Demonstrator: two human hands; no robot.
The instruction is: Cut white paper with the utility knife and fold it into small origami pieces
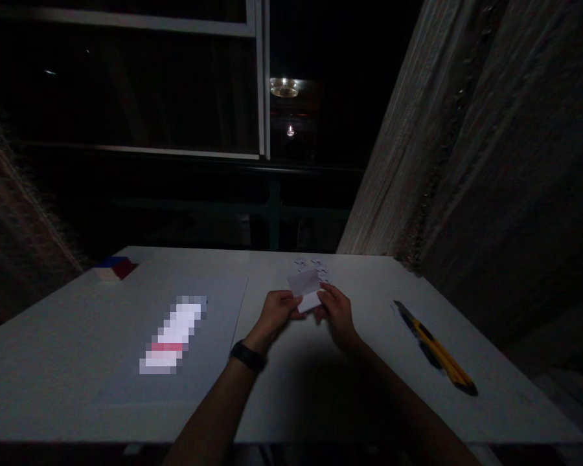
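Between my two hands, above the middle of the white table, is a small piece of white paper [305, 283] with a crease across it, its upper flap standing up. My left hand [276, 314] pinches its left edge, thumb on the front. On the right edge, my right hand [337, 312] grips it with the thumb near the crease. Just beyond the paper lie several small white pieces with dark marks [315, 263], partly covered by it. A dark watch [247, 355] is on my left wrist.
A yellow box cutter [437, 349] lies at the right of the table [369, 278]. To the left is a large pale sheet [218, 362] with a bright, blurred-out oblong [175, 333] on it. A blue, red and white block [115, 268] sits far left. Curtains [388, 142] flank a dark window.
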